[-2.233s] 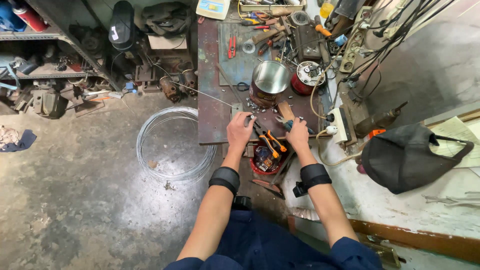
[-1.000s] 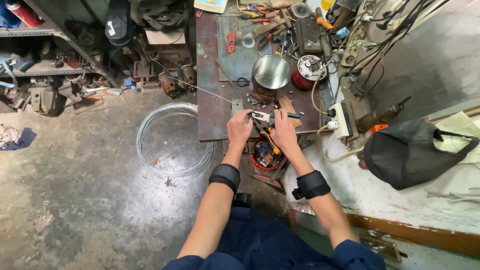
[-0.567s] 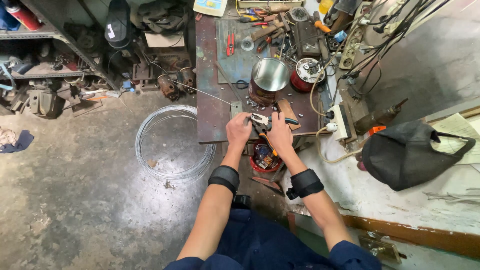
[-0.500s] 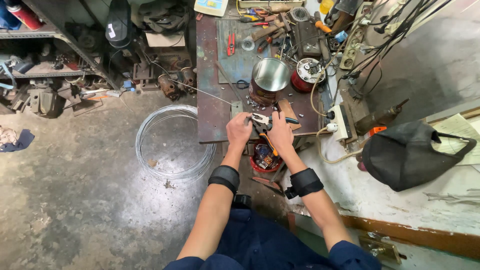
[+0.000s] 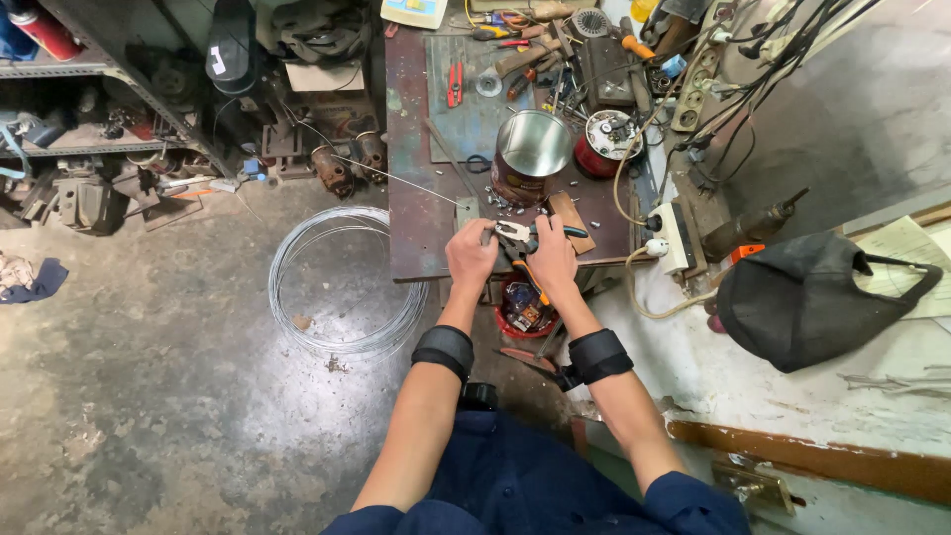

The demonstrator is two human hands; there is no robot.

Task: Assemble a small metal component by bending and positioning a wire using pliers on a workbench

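A person seen from above, looking down their own forearms, works at the near edge of a dark, cluttered counter (image 5: 416, 223). Both hands meet over that edge. The left hand (image 5: 470, 260) is closed in a loose fist around something small, likely the end of a thin wire (image 5: 381, 170) that runs away up and to the left across the counter. The right hand (image 5: 552, 260) is wrapped around the orange-and-dark handles of a pair of pliers (image 5: 515, 238), whose metal head sits between the two hands, touching or nearly touching the left one.

The pliers' long axis runs diagonally: head up and left toward the left hand, handles down and right under the right palm. The wire lies on the left hand's side, so the left hand is the nearer one to it, and the pliers' nose points toward it (whether the nose actually bites the wire is too small to tell).

Just beyond the hands stands an open steel can (image 5: 530, 154) with small loose metal bits scattered at its base, and a red round part (image 5: 609, 141) beside it. Below the counter's edge sits a red bucket (image 5: 520, 309) of odds and ends. A coil of bare wire (image 5: 342, 282) lies on the concrete floor to the left. A black bag (image 5: 807, 297) rests on a ledge to the right.

Compared with about two seconds earlier, the right hand has moved up and left from beside the bucket to close in against the left hand, and the pliers have risen with it to counter level.
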